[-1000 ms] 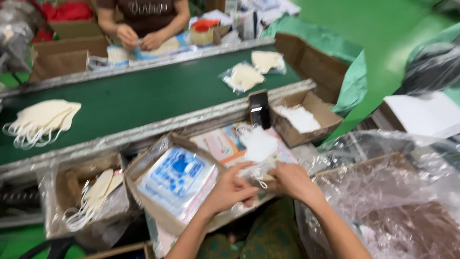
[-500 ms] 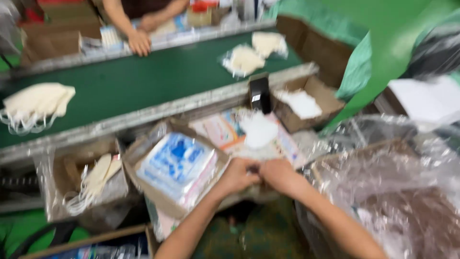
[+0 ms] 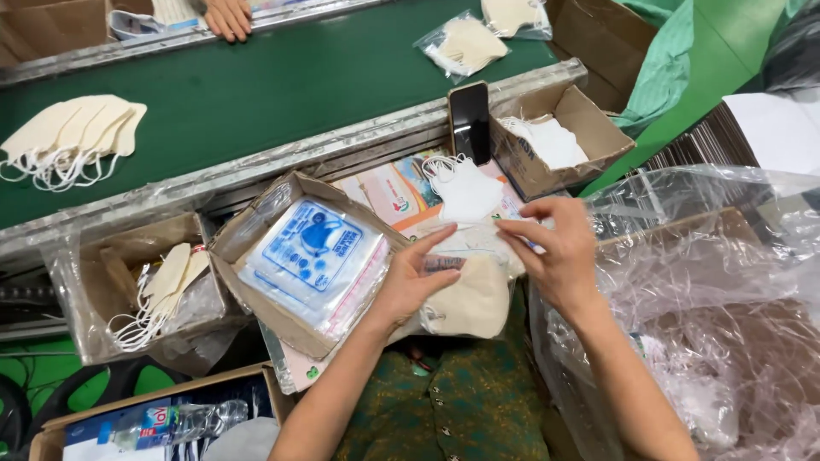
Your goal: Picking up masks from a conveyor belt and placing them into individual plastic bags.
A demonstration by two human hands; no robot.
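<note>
My left hand (image 3: 416, 282) and my right hand (image 3: 557, 252) together hold a clear plastic bag with a beige face mask (image 3: 465, 300) in it, over my lap. The left hand grips the bag's left edge, the right pinches its top right edge. Just beyond the hands a white mask (image 3: 465, 189) lies on printed sheets. A cardboard box of blue-printed clear bags (image 3: 309, 256) stands left of my left hand.
A green conveyor belt (image 3: 256, 85) carries a fan of beige masks (image 3: 73, 137) and bagged masks (image 3: 461, 44). A phone (image 3: 470, 119) leans on a box of white masks (image 3: 555, 141). Another person's hand (image 3: 228, 15) rests across the belt. A plastic-lined carton (image 3: 717, 316) stands right.
The view has shifted closer and steadied. My hands have drawn apart slightly on the bag, and the beige mask now shows inside it. The other person's hands moved left.
</note>
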